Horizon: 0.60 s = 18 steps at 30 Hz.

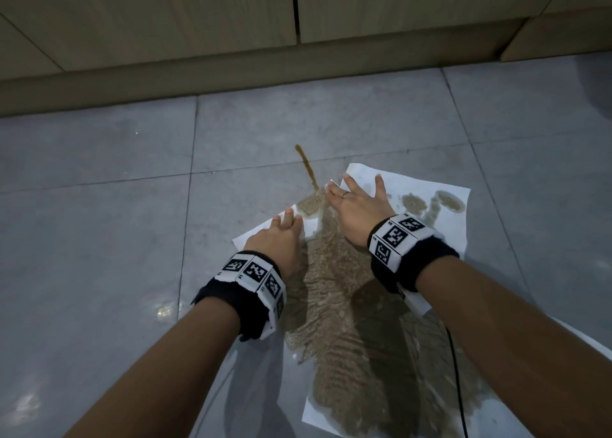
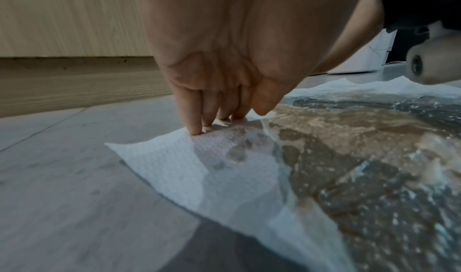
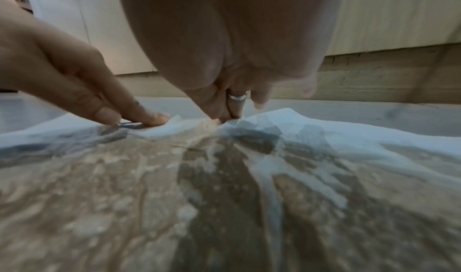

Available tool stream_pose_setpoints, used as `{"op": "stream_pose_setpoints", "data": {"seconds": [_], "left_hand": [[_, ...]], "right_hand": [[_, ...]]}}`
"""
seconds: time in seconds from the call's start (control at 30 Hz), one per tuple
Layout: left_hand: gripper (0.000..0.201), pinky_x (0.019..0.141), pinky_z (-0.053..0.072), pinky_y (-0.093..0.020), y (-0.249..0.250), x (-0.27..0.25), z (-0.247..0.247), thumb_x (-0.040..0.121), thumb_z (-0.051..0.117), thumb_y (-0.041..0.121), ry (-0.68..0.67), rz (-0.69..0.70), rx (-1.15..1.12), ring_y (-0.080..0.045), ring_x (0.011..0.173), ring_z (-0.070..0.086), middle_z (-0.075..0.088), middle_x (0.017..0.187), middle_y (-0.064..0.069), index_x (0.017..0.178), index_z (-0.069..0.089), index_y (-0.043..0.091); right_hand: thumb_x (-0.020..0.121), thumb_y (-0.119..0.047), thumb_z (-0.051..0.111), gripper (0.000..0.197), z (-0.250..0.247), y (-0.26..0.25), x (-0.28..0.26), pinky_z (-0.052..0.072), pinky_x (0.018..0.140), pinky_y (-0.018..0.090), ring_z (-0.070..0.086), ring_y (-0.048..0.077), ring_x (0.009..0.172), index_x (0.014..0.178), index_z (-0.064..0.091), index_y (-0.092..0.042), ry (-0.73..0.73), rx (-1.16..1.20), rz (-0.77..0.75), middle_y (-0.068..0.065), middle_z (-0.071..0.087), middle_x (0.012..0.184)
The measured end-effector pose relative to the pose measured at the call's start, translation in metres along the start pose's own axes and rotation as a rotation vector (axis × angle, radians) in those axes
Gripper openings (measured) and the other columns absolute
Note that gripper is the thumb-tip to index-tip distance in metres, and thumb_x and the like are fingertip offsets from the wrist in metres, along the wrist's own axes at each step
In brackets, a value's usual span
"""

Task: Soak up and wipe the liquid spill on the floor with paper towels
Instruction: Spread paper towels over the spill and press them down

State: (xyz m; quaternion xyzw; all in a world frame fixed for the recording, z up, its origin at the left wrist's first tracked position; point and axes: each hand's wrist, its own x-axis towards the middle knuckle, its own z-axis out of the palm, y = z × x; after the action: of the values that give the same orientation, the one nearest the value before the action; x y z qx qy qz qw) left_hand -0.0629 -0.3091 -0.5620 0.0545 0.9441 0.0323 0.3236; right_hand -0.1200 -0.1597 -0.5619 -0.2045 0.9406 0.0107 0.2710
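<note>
White paper towels (image 1: pixel 433 185) lie spread flat on the grey floor tiles, their middle (image 1: pixel 344 308) soaked brown. A thin brown streak of spill (image 1: pixel 306 165) runs out uncovered beyond their far edge. My left hand (image 1: pixel 287 220) presses straight fingers onto the far left corner of the towels (image 2: pixel 169 168); the left wrist view shows the fingertips (image 2: pixel 195 130) on dry white paper. My right hand (image 1: pixel 356 194), wearing a ring, presses flat with spread fingers on the far sheet. In the right wrist view its fingertips (image 3: pixel 224 116) dig into wet, wrinkled paper (image 3: pixel 324 132), with the left hand (image 3: pixel 107 101) beside them.
A wooden cabinet front (image 1: pixel 165 13) and its recessed kickboard (image 1: pixel 231 73) run across just beyond the towels. A black cable (image 1: pixel 458 381) crosses the floor at the lower right. Bare grey tiles (image 1: pixel 99 222) stretch to the left and right (image 1: pixel 530 139).
</note>
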Motion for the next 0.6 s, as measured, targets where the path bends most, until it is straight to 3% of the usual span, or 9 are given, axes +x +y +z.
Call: {"op": "stream_pose_setpoints", "data": {"seconds": [0.23, 0.33, 0.47, 0.6], "left_hand": [[0.055, 0.109, 0.032, -0.041, 0.001, 0.001, -0.001, 0.100, 0.029, 0.021, -0.017, -0.012, 0.027, -0.025, 0.144, 0.012, -0.005, 0.158, -0.005, 0.149, 0.005, 0.013], [0.058, 0.109, 0.032, -0.041, 0.002, 0.002, -0.001, 0.098, 0.034, 0.019, -0.023, -0.021, 0.028, -0.026, 0.144, 0.012, -0.005, 0.158, -0.005, 0.149, 0.005, 0.013], [0.062, 0.109, 0.033, -0.041, 0.001, 0.001, -0.002, 0.096, 0.038, 0.017, -0.039, -0.016, 0.010, -0.027, 0.143, 0.018, -0.004, 0.158, -0.006, 0.149, 0.006, 0.013], [0.063, 0.106, 0.035, -0.041, -0.001, 0.000, -0.003, 0.095, 0.040, 0.013, -0.035, -0.001, 0.016, -0.029, 0.141, 0.021, -0.004, 0.158, -0.007, 0.149, 0.006, 0.012]], "right_hand": [[0.095, -0.012, 0.033, 0.063, 0.008, -0.001, 0.001, -0.009, 0.110, 0.061, -0.011, 0.016, 0.146, 0.151, 0.005, -0.022, 0.005, 0.042, 0.019, -0.009, -0.001, 0.159], [0.100, -0.022, 0.025, 0.054, 0.008, -0.003, 0.003, -0.007, 0.110, 0.061, -0.008, 0.016, 0.146, 0.150, 0.006, -0.021, 0.003, 0.068, 0.012, -0.008, 0.002, 0.159], [0.099, -0.017, 0.030, 0.053, -0.001, 0.000, 0.002, -0.006, 0.111, 0.059, -0.007, 0.017, 0.146, 0.149, 0.014, -0.020, 0.004, 0.085, 0.012, -0.006, 0.009, 0.158], [0.102, -0.024, 0.020, 0.050, 0.005, 0.006, -0.005, -0.002, 0.112, 0.059, -0.003, 0.015, 0.146, 0.150, 0.009, -0.023, -0.037, 0.127, 0.029, -0.008, 0.002, 0.159]]}}
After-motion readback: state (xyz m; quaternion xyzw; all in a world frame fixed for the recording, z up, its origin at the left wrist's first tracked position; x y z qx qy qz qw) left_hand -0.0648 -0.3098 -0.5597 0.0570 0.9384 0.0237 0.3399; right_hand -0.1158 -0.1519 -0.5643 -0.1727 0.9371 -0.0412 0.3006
